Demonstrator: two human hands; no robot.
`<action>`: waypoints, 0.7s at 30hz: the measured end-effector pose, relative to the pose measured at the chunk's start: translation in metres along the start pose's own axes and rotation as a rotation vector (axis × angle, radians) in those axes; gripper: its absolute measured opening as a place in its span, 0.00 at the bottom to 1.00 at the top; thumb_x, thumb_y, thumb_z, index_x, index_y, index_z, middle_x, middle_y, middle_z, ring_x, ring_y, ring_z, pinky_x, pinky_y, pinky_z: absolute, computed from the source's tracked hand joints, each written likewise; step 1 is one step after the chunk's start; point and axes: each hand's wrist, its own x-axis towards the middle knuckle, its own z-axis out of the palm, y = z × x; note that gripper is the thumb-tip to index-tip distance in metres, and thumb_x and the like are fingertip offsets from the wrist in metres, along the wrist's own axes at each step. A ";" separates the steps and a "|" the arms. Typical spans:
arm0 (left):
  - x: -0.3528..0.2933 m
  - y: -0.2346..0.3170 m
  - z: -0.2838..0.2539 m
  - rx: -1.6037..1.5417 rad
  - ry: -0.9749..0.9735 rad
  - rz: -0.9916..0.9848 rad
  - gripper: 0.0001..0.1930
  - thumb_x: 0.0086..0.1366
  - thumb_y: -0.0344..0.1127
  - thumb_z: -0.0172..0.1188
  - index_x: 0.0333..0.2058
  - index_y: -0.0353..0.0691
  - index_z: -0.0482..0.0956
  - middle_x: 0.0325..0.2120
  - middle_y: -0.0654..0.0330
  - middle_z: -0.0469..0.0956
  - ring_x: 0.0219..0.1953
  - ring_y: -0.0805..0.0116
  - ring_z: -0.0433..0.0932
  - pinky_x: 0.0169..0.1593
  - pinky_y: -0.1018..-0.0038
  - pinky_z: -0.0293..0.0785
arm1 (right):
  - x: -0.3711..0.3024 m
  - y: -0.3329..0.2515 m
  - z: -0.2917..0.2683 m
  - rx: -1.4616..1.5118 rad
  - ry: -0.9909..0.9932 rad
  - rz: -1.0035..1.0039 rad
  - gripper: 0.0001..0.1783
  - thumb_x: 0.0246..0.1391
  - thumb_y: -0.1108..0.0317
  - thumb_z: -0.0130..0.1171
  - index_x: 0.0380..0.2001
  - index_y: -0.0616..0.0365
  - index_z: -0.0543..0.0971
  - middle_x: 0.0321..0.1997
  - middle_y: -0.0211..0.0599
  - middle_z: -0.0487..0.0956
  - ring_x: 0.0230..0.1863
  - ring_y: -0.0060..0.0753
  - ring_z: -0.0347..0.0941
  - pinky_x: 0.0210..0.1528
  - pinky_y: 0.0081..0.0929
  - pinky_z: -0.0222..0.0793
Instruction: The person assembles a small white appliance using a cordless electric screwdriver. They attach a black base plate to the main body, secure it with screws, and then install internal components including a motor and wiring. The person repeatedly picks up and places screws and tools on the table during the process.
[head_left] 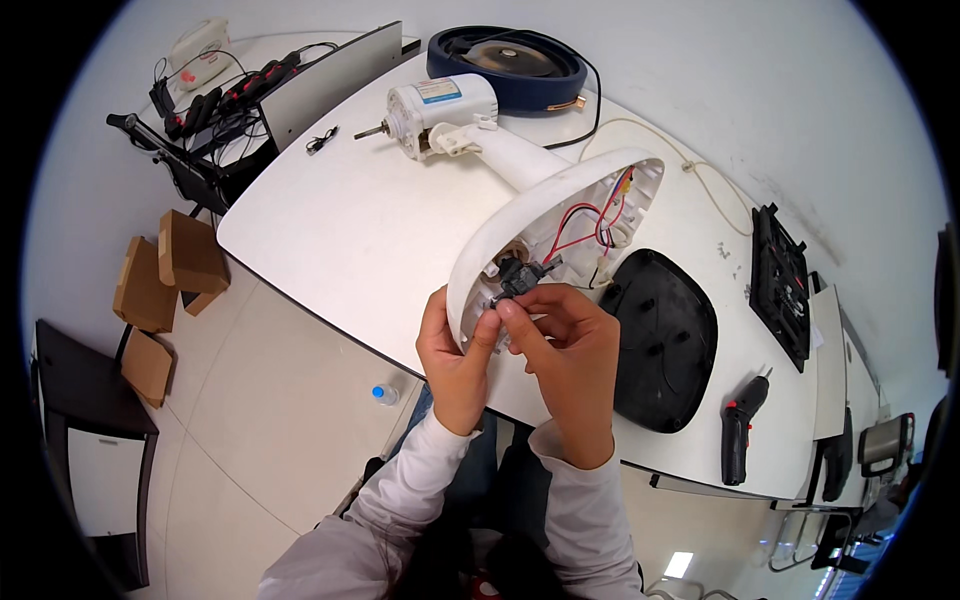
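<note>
A white fan base [480, 225] lies tilted on its side on the table, its hollow underside facing right and showing red, blue and black wires [580, 215]. My left hand [455, 360] grips the lower rim, thumb inside and fingers outside. My right hand [565, 345] is closed in a pinch beside the left thumb, just below a dark grey switch-like part [517, 277] in the base. Whatever the right fingertips hold is hidden. From the base a white neck [515, 155] runs up to the fan motor [440, 110], whose metal shaft points left.
To the right lie a black base cover [660, 340], a cordless screwdriver [742, 425], loose screws [728, 250] and an open black tool case [780, 285]. A round dark blue appliance [508, 70] stands behind the motor. A pale cord [715, 185] curves along the back.
</note>
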 end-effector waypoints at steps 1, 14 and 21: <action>0.000 0.001 0.001 0.000 0.001 0.001 0.18 0.59 0.34 0.62 0.45 0.34 0.70 0.36 0.63 0.73 0.37 0.77 0.70 0.40 0.81 0.67 | 0.000 -0.001 0.000 -0.004 0.001 -0.008 0.08 0.44 0.72 0.64 0.29 0.64 0.78 0.25 0.32 0.80 0.23 0.17 0.75 0.22 0.12 0.65; 0.000 0.003 0.003 -0.042 0.000 -0.011 0.16 0.61 0.33 0.58 0.45 0.34 0.69 0.35 0.64 0.73 0.35 0.78 0.70 0.37 0.82 0.67 | -0.001 -0.004 0.005 -0.046 0.017 -0.081 0.07 0.44 0.74 0.62 0.28 0.63 0.76 0.23 0.30 0.78 0.21 0.16 0.72 0.22 0.12 0.64; 0.000 0.022 -0.002 0.167 -0.067 0.199 0.23 0.57 0.30 0.55 0.52 0.32 0.64 0.45 0.55 0.70 0.49 0.66 0.68 0.53 0.70 0.63 | -0.001 -0.003 0.014 -0.103 0.057 -0.148 0.09 0.43 0.72 0.63 0.25 0.62 0.73 0.21 0.32 0.77 0.18 0.17 0.69 0.20 0.16 0.63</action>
